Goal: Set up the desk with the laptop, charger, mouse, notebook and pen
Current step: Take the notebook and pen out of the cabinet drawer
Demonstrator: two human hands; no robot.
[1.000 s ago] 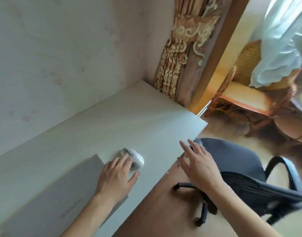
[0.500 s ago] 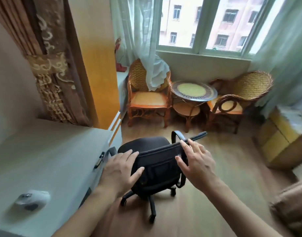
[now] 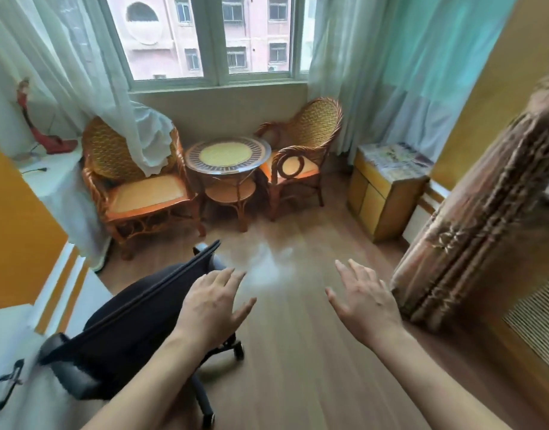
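Note:
My view faces away from the desk, toward a window corner. Only a white edge of the desk (image 3: 6, 342) with a dark handle shows at the lower left. My left hand (image 3: 212, 301) hovers with fingers spread over the back of a black office chair (image 3: 121, 330), holding nothing. My right hand (image 3: 364, 301) is open above the wooden floor, palm down, also holding nothing. The laptop, mouse, charger, notebook and pen are out of view.
Two wicker armchairs (image 3: 136, 181) (image 3: 301, 150) flank a round wicker table (image 3: 228, 156) under the window. A yellow cabinet (image 3: 385, 187) with papers on top stands at the right. A brown patterned curtain (image 3: 471, 218) hangs at the far right. Wooden floor (image 3: 298, 352) lies ahead.
My view swung right, off the desk with the laptop and mouse, toward the window. My left hand left the mouse. Both hands came off the chair back and now hover open.

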